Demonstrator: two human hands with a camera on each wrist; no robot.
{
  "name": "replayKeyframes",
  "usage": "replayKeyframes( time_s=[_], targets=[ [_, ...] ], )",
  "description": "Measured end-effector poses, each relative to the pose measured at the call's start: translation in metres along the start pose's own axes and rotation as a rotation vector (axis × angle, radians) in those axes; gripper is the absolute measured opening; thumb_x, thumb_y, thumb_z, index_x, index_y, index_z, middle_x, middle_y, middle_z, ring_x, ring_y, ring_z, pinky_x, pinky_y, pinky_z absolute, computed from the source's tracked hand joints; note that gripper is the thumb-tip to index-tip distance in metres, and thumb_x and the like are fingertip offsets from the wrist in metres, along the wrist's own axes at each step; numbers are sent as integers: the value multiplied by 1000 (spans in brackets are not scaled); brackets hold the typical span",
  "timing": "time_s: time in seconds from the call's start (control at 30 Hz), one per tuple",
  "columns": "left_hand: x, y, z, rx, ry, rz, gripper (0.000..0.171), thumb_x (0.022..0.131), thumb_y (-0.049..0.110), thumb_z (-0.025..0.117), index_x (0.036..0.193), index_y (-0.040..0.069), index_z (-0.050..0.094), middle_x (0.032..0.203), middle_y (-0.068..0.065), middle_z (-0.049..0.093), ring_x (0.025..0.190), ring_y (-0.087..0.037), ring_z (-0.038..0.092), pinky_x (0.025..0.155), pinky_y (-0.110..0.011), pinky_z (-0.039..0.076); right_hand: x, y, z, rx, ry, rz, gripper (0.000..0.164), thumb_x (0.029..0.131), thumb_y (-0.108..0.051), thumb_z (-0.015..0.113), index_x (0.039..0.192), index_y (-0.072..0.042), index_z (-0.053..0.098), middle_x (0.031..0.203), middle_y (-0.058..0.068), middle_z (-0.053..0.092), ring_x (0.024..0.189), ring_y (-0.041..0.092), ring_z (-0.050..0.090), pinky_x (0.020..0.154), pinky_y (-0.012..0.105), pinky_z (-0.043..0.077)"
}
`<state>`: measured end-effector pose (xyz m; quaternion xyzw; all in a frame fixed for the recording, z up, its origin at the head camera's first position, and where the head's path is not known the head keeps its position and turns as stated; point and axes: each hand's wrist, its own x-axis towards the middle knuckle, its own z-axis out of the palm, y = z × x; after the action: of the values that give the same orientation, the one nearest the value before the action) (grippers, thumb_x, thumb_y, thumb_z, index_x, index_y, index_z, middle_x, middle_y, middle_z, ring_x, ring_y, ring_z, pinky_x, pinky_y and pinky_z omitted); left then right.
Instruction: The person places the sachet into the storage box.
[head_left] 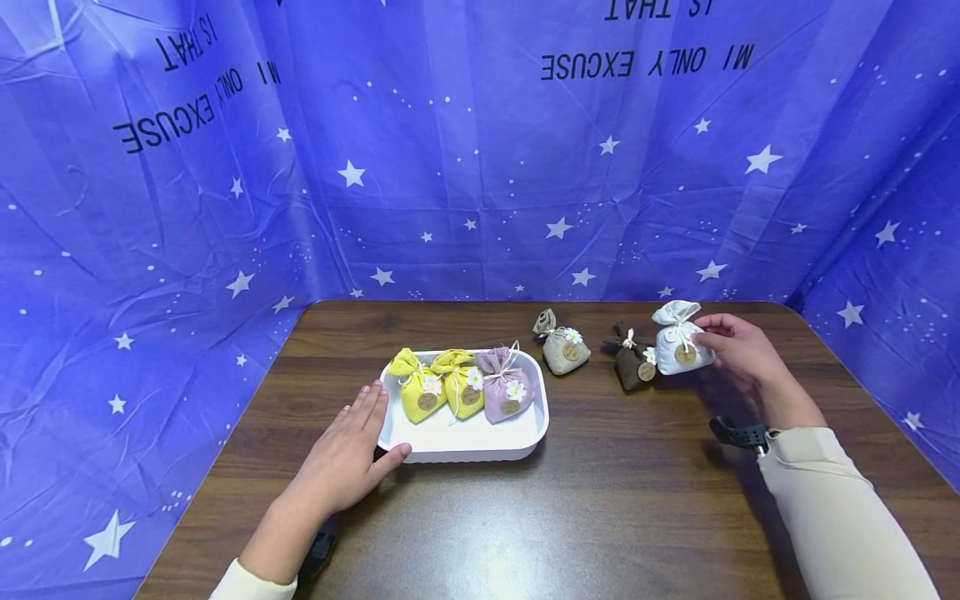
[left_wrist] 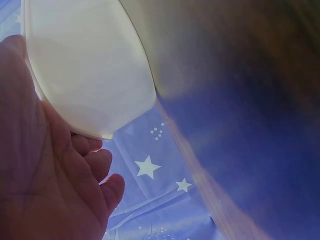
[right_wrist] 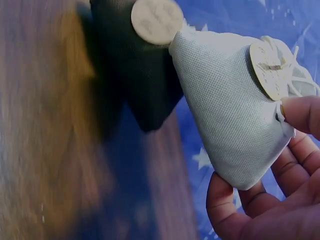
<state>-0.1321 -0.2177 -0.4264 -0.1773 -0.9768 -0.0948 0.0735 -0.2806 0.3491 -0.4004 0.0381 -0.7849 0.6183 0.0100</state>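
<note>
My right hand (head_left: 738, 354) grips a small white drawstring sachet (head_left: 680, 342) at its right side, thumb in front. The right wrist view shows the fingers behind the white cloth and the thumb near its round tag (right_wrist: 267, 70). Just left of it lies a dark brown sachet (head_left: 630, 367) with a white flower. My left hand (head_left: 345, 454) rests along the left side of a white tray (head_left: 465, 442), fingers fairly straight, thumb by the front corner. Two yellow sachets (head_left: 418, 400) and a lilac sachet (head_left: 504, 404) sit side by side in the tray.
A beige sachet (head_left: 566, 352) with a flower and round tag lies right of the tray, near the back of the wooden table (head_left: 600, 500). A blue curtain (head_left: 487, 167) with white stars hangs behind the table and along both sides.
</note>
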Motion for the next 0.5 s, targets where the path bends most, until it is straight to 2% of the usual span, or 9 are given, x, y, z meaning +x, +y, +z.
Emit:
replayKeyframes(
  time_s=[0.13, 0.27, 0.4, 0.5],
  targets=[
    [1, 0, 1, -1, -12, -5, 86, 99, 57, 49, 151, -8, 30, 160, -22, 24, 147, -38, 22, 116, -55, 26, -1, -9, 8, -57, -8, 5, 20, 95, -3, 63, 97, -23, 64, 80, -15, 60, 64, 2, 50, 45, 17, 40],
    [1, -1, 1, -2, -10, -2, 87, 98, 58, 49, 151, -8, 30, 160, -22, 23, 147, -38, 22, 115, -55, 27, -3, -20, 19, -77, -21, 1, 16, 95, -5, 63, 99, -20, 63, 81, -15, 60, 67, 3, 52, 48, 18, 43],
    [1, -1, 1, -2, -10, -4, 87, 98, 59, 48, 151, -8, 30, 160, -22, 24, 147, -38, 23, 115, -55, 27, -6, -31, 35, -122, -35, -32, 11, 95, -5, 64, 105, -7, 61, 81, -15, 60, 68, 3, 53, 50, 19, 45],
    [1, 0, 1, 2, -19, -10, 87, 99, 59, 47, 152, -8, 29, 160, -22, 23, 147, -37, 21, 116, -55, 26, -7, -39, 47, -139, -54, -54, 20, 95, -4, 64, 111, 4, 56, 81, -14, 61, 70, 3, 54, 52, 20, 47]
  ],
)
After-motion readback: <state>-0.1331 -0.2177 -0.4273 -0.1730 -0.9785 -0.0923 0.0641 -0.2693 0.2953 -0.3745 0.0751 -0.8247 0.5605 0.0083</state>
